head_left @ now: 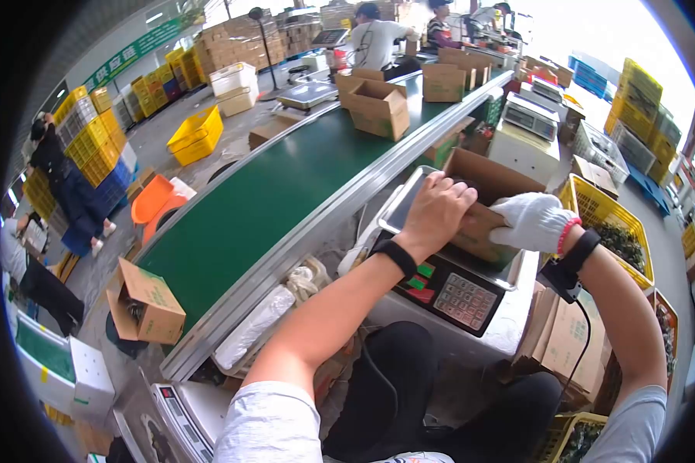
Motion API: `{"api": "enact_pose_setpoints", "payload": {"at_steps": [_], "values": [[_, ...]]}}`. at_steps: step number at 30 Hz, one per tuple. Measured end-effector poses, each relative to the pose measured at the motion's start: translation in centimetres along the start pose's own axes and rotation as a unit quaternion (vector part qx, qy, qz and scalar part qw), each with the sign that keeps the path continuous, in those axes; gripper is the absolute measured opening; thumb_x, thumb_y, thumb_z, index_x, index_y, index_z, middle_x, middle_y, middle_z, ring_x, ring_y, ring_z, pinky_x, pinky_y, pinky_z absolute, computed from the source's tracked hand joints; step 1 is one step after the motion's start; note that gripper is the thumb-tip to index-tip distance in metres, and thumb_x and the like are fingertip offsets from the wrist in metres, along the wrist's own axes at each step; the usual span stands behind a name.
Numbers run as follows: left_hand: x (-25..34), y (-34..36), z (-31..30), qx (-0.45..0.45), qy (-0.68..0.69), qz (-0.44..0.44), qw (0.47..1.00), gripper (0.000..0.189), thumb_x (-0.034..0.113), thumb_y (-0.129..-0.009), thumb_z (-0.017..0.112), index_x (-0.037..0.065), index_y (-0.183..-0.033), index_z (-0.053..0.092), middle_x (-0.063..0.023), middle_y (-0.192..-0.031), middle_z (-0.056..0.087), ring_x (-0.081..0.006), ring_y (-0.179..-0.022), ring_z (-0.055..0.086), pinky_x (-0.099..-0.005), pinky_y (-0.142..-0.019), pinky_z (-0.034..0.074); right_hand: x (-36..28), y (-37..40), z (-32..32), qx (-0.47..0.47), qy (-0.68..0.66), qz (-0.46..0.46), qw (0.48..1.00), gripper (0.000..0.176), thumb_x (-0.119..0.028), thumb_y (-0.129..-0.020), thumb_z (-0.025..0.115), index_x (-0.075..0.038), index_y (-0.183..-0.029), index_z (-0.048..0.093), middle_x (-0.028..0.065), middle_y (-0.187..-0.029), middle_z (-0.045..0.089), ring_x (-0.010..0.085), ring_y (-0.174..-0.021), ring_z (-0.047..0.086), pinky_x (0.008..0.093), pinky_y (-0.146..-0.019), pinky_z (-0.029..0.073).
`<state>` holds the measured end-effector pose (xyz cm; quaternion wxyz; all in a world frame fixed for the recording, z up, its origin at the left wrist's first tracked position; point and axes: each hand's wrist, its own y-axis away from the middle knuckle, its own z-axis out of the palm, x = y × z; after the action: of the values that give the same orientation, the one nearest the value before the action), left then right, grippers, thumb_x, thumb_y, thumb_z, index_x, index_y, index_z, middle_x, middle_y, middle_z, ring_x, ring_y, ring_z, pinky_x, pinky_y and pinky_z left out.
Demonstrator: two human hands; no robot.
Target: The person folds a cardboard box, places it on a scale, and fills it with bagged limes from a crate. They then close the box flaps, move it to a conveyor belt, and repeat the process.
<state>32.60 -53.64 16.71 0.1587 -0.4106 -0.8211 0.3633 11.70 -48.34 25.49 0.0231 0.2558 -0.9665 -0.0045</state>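
An open cardboard box (496, 176) stands on the metal pan of a weighing scale (463, 302), whose keypad faces me. My left hand (442, 207), bare with a black wristband, has its fingers curled over the box's near left edge. My right hand (534, 222), in a white knitted glove with a red cuff, grips the near right edge of the same box. The box's inside is mostly hidden behind my hands. To the right, a yellow basket (570, 194) holds dark green items too small to make out.
A green conveyor belt (262, 202) in a metal frame runs diagonally on the left, with open boxes (380, 108) at its far part. Another box (148, 302) sits at its near end. Flattened cardboard (567, 336) leans right of my knees. Several people are in the background.
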Motion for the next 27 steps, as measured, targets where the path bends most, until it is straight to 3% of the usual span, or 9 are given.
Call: {"api": "enact_pose_setpoints", "payload": {"at_steps": [2, 5, 9, 11, 13, 19, 20, 23, 27], "values": [[0.0, 0.7, -0.2, -0.013, -0.014, -0.004, 1.0, 0.033, 0.028, -0.083, 0.077, 0.011, -0.106, 0.061, -0.0051, -0.101, 0.063, -0.0251, -0.103, 0.061, -0.0436, -0.107, 0.038, -0.3, -0.1, -0.8, -0.003, 0.016, 0.003, 1.0, 0.042, -0.044, -0.085, 0.066, -0.011, -0.111, 0.072, 0.0178, -0.096, 0.072, 0.0373, -0.091, 0.069, 0.0442, -0.079, 0.056], [-0.1, 0.1, 0.1, -0.034, -0.024, -0.011, 0.999, 0.034, 0.028, -0.084, 0.077, 0.011, -0.107, 0.06, -0.0058, -0.103, 0.063, -0.0261, -0.105, 0.06, -0.044, -0.106, 0.039, 0.2, -1.2, -1.1, -0.111, -0.013, 0.045, 0.993, 0.048, -0.046, -0.085, 0.067, -0.014, -0.121, 0.071, 0.0165, -0.1, 0.073, 0.035, -0.091, 0.071, 0.0422, -0.08, 0.056], [-0.7, -1.5, 0.5, -0.076, -0.013, -0.02, 0.997, 0.038, 0.029, -0.085, 0.077, 0.01, -0.114, 0.062, -0.0069, -0.106, 0.065, -0.0273, -0.111, 0.06, -0.0446, -0.108, 0.038, 1.3, -0.1, -0.4, -0.032, -0.015, 0.047, 0.998, 0.048, -0.044, -0.085, 0.068, -0.011, -0.12, 0.071, 0.0168, -0.107, 0.072, 0.0353, -0.099, 0.068, 0.0409, -0.088, 0.055], [-0.8, -1.3, 0.1, -0.09, -0.012, -0.021, 0.996, 0.04, 0.029, -0.085, 0.077, 0.011, -0.116, 0.062, -0.0068, -0.107, 0.065, -0.0273, -0.112, 0.06, -0.045, -0.11, 0.037, 1.0, 1.0, -0.5, 0.182, -0.05, -0.072, 0.979, 0.043, -0.043, -0.088, 0.067, -0.013, -0.118, 0.071, 0.0139, -0.111, 0.071, 0.0358, -0.102, 0.068, 0.0424, -0.09, 0.054], [-0.8, -1.4, -0.2, -0.105, -0.01, -0.02, 0.994, 0.041, 0.028, -0.084, 0.078, 0.012, -0.118, 0.062, -0.0068, -0.108, 0.066, -0.0273, -0.113, 0.06, -0.0455, -0.111, 0.036, 1.4, 3.4, -0.6, 0.301, -0.063, -0.085, 0.948, 0.038, -0.032, -0.088, 0.072, -0.008, -0.118, 0.069, 0.0135, -0.116, 0.069, 0.0336, -0.103, 0.067, 0.0418, -0.091, 0.054], [-0.9, -3.2, -0.6, -0.092, 0.032, -0.006, 0.995, 0.067, 0.03, -0.075, 0.087, 0.02, -0.134, 0.057, -0.0087, -0.117, 0.066, -0.0288, -0.123, 0.057, -0.0489, -0.115, 0.033, 2.7, 17.9, 1.4, 0.302, -0.169, 0.097, 0.933, 0.033, -0.01, -0.09, 0.068, -0.002, -0.122, 0.066, 0.0143, -0.116, 0.068, 0.0243, -0.106, 0.066, 0.0345, -0.096, 0.051], [-1.2, -3.5, -0.1, -0.077, 0.032, 0.009, 0.996, 0.076, 0.034, -0.07, 0.089, 0.021, -0.137, 0.055, -0.008, -0.114, 0.066, -0.029, -0.121, 0.057, -0.0483, -0.113, 0.035, 2.7, 20.8, 2.3, 0.288, -0.198, 0.171, 0.921, 0.034, -0.009, -0.091, 0.067, -0.001, -0.124, 0.065, 0.0132, -0.116, 0.068, 0.0229, -0.106, 0.065, 0.0345, -0.097, 0.051], [-0.9, -4.3, -0.2, -0.099, 0.05, 0.018, 0.994, 0.08, 0.036, -0.067, 0.091, 0.021, -0.137, 0.055, -0.0072, -0.109, 0.064, -0.0289, -0.115, 0.058, -0.047, -0.11, 0.036, 3.4, 30.4, 6.7, 0.29, -0.331, 0.321, 0.839, 0.036, -0.011, -0.099, 0.06, 0.001, -0.133, 0.059, 0.0091, -0.129, 0.063, 0.0171, -0.118, 0.059, 0.0322, -0.105, 0.045], [-1.0, -4.3, 0.3, -0.09, 0.051, 0.031, 0.994, 0.082, 0.046, -0.067, 0.09, 0.02, -0.137, 0.056, -0.008, -0.11, 0.064, -0.029, -0.114, 0.057, -0.0458, -0.105, 0.04, 2.4, 44.0, 13.7, 0.402, -0.191, 0.523, 0.727, 0.039, -0.022, -0.106, 0.054, 0.004, -0.135, 0.056, 0.0144, -0.134, 0.061, 0.0249, -0.123, 0.057, 0.0353, -0.109, 0.042]]}}
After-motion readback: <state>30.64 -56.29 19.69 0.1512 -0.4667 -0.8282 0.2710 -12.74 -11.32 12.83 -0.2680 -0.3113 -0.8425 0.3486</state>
